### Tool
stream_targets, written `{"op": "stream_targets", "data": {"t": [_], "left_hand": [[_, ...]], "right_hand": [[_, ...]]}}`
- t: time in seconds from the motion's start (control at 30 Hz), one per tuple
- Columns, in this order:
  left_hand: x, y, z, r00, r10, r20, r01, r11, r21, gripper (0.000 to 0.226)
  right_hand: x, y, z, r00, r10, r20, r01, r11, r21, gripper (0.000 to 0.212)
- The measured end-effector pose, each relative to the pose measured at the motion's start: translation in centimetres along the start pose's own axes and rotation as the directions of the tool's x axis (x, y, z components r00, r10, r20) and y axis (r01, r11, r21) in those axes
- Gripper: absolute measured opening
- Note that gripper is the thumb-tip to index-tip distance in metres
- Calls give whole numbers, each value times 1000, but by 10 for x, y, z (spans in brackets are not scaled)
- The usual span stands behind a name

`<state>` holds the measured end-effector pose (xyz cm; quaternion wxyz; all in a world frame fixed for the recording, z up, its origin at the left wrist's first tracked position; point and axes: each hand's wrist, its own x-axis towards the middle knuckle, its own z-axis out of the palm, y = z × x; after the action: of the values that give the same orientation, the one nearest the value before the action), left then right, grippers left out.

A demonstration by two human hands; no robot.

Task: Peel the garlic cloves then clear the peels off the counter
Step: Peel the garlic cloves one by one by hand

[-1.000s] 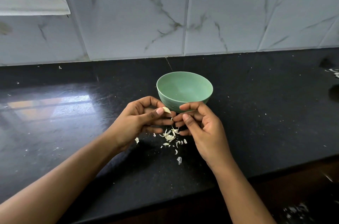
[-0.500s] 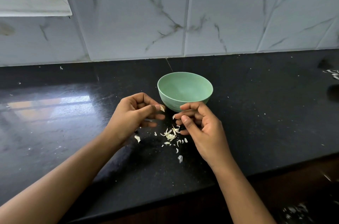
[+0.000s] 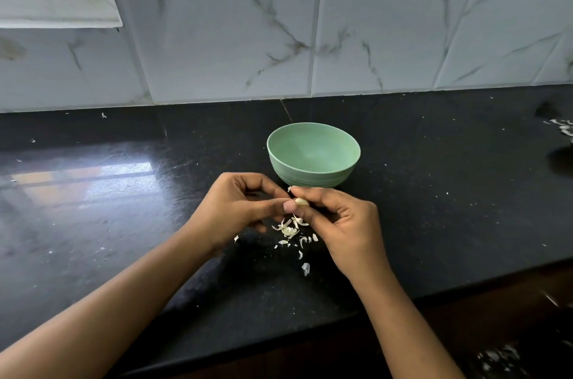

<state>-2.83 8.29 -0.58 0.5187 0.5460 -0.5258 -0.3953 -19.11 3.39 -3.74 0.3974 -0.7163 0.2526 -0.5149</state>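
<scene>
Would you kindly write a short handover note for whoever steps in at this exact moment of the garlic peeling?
Left hand: pinches the garlic clove between thumb and fingers.
Right hand: fingertips grip the same clove just above the counter.
Things: the peels lie scattered under the hands. The green bowl stands just behind them and looks empty. Stray peels lie at the far right edge.
Done: some skin is already off.
Left: finish this clove (how much skin remains is unclear), then clear all peels off the counter.
</scene>
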Motion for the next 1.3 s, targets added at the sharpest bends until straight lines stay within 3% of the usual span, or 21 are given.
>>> {"op": "stream_targets", "data": {"t": [0.1,0.17,0.27,0.4,0.6,0.7,0.77,0.83,0.9,1.0,1.2,1.3], "left_hand": [[2,2,-3,984,142,-112,-127,982,138,27],[2,0,-3,968,227,-105,-201,956,216,36],[0,-4,1,960,268,-85,-239,938,251,28],[0,-2,3,966,244,-83,-226,957,180,13],[4,0,1,985,124,-121,-124,992,5,10],[8,-4,-7,985,87,-146,-85,996,21,11],[9,-9,-9,993,94,-69,-81,981,178,30],[7,-12,-6,991,125,44,-132,929,346,44],[4,-13,-5,977,169,128,-210,850,483,46],[3,-10,-7,956,243,164,-291,717,633,47],[0,0,-6,968,251,1,-204,784,586,21],[0,-2,-1,988,150,46,-157,939,306,27]], "right_hand": [[1,-5,-2,981,178,71,-191,931,312,18],[2,-9,-4,969,221,109,-246,888,389,18],[2,-12,-5,954,272,123,-299,861,411,15],[2,-13,-5,946,295,135,-324,855,406,15],[3,-15,-7,937,323,136,-348,809,474,17],[4,-10,-9,934,345,97,-345,795,498,13],[3,-5,-8,940,338,48,-327,850,414,10],[1,5,-6,971,229,-65,-219,967,132,16],[-1,12,-4,990,101,-98,-110,990,-92,17],[-1,14,-4,994,61,-91,-73,988,-135,26],[0,11,1,1000,8,7,-7,997,-71,35],[0,8,-1,1000,-1,-4,1,999,-53,26]]}}
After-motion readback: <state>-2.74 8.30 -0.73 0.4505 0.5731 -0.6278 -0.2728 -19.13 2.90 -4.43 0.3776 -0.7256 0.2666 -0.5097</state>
